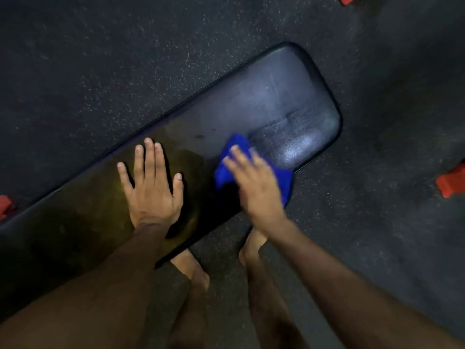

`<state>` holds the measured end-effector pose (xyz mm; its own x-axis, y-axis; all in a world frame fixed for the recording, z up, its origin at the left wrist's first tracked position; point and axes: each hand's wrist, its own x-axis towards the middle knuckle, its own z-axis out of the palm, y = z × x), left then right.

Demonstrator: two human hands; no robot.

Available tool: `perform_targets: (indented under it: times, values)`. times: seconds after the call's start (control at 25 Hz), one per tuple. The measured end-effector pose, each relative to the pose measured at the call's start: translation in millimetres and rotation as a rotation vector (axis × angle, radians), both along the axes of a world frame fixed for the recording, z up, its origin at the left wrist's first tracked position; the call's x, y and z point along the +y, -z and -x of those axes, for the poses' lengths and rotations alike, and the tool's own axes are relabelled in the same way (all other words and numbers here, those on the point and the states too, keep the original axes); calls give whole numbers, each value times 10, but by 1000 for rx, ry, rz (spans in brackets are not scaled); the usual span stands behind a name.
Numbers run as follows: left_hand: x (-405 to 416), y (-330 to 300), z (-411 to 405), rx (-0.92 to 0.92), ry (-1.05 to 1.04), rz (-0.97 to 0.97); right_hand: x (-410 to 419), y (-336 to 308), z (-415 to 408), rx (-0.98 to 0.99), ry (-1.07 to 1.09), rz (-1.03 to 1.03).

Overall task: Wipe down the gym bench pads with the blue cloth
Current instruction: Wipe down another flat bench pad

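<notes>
Dark flooring (100,59) is surrounding the bench pad (276,96); left hand (153,187) is lying flat, fingers (149,157) wide; right hand (256,185), fingers straight, is pressing blue cloth (225,173).

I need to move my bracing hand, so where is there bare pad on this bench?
Bare: the rounded far end of the bench pad, beyond the blue cloth, and the stretch left of the left hand. Crowded: the middle, where the right hand presses the cloth.

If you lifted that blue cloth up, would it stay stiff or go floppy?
Probably floppy: the blue cloth is bunched into folds under the right hand. Likely light, since that flat hand alone pushes it. It should slide easily, as the bench pad looks smooth and shiny.
</notes>
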<state>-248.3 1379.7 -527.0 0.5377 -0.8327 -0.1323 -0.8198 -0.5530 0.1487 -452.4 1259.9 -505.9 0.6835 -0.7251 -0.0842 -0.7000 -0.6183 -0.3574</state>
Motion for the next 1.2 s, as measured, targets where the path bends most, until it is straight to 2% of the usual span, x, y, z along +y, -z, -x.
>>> perform_targets:
  times: [0.12, 0.2, 0.32, 0.4, 0.52, 0.68, 0.8, 0.92, 1.0, 1.08, 1.2]
  values:
    - [22, -3, -15, -12, 11, 21, -1040, 26, 566, -9, 385, 59]
    - [-8, -6, -24, 2, 19, 19, -1393, -55, 715, -26, 450, 40]
    - [-16, -1, -25, 13, -1, 24, -1491, -220, 645, -176, 484, 24]
    - [-1, 18, -32, 6, 9, 24, -1597, -255, 528, -195, 435, 56]
    - [0, 11, -43, -14, 16, 27, -1906, -133, 268, -27, 260, 123]
    - [-17, -3, -26, -42, 30, 19, -2358, -61, -345, 51, 315, 124]
    - [-23, -12, -37, -34, 29, 19, -1867, 6, -1001, 16, 68, 191]
    - [-27, -49, -26, -21, 18, 25, -1159, -14, -825, 24, -165, 81]
    - [-23, -27, -30, -22, 16, 37, -1154, -31, -284, 38, -139, 41]
    - [-12, -3, -31, -13, 19, 47, -1452, -39, 105, 68, -5, 61]
    - [-8, 4, -36, -14, 26, 54, -2117, 10, -60, 50, 175, 112]
